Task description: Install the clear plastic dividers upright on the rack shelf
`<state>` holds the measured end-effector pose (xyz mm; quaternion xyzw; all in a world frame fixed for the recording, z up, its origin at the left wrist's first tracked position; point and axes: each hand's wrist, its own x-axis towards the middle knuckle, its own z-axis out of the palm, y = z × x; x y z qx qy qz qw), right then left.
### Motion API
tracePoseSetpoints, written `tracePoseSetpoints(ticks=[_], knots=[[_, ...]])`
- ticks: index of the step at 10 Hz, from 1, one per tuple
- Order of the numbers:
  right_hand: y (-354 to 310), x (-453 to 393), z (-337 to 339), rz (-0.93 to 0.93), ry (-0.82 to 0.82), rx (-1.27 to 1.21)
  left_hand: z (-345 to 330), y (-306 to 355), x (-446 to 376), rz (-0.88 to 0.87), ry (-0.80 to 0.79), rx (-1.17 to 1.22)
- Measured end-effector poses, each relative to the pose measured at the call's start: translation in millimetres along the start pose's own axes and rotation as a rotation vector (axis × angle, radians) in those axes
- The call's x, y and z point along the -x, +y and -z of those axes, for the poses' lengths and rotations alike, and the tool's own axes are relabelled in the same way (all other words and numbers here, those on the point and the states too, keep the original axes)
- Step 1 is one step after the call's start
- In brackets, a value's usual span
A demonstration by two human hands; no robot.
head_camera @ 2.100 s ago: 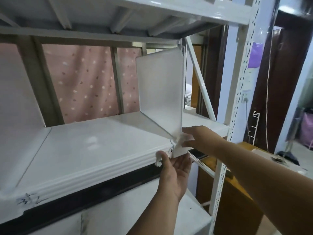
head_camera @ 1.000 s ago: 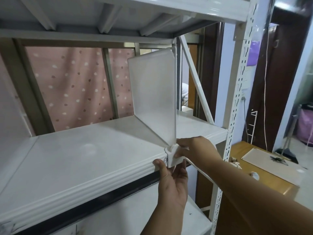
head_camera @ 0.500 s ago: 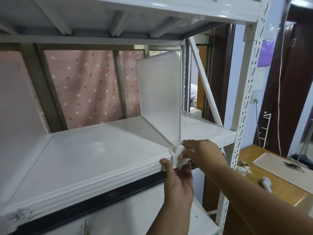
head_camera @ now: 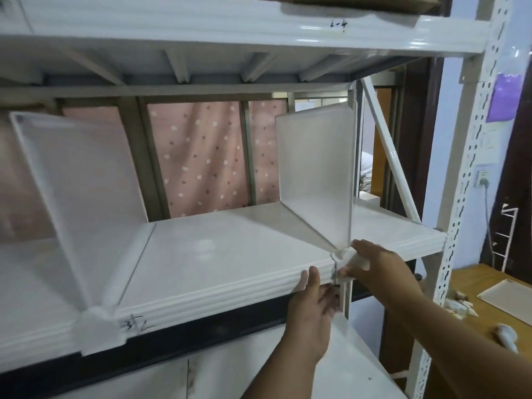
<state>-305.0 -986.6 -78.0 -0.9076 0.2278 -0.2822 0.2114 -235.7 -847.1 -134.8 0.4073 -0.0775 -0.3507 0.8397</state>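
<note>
A clear plastic divider (head_camera: 315,180) stands upright on the white rack shelf (head_camera: 218,254), toward its right end. Its white front clip (head_camera: 349,259) hooks over the shelf's front lip. My right hand (head_camera: 380,269) pinches that clip from the right. My left hand (head_camera: 312,309) reaches up from below, thumb on the shelf lip and fingers under the clip. A second clear divider (head_camera: 77,185) stands upright at the left, with its own clip (head_camera: 99,326) on the front edge.
The upper shelf (head_camera: 230,27) hangs close overhead. A perforated white upright (head_camera: 460,197) closes the rack's right side, with a diagonal brace (head_camera: 388,156) behind. A wooden table (head_camera: 495,306) with small items stands lower right. A lower shelf (head_camera: 354,367) sits beneath.
The view has pulled back and shifted, bringing the left divider into sight. Both hands stay at the right divider's front clip, my left thumb now higher on the shelf lip.
</note>
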Motion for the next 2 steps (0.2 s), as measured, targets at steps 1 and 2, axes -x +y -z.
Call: tracePoseSetpoints(ticks=[1,2], knots=[[-2,10,-7,-0.059,0.004,-0.071,26,18,13,0.02,0.052,-0.261],[-2,23,-13,-0.086,0.057,-0.06,60,40,35,-0.12,0.003,-0.52]])
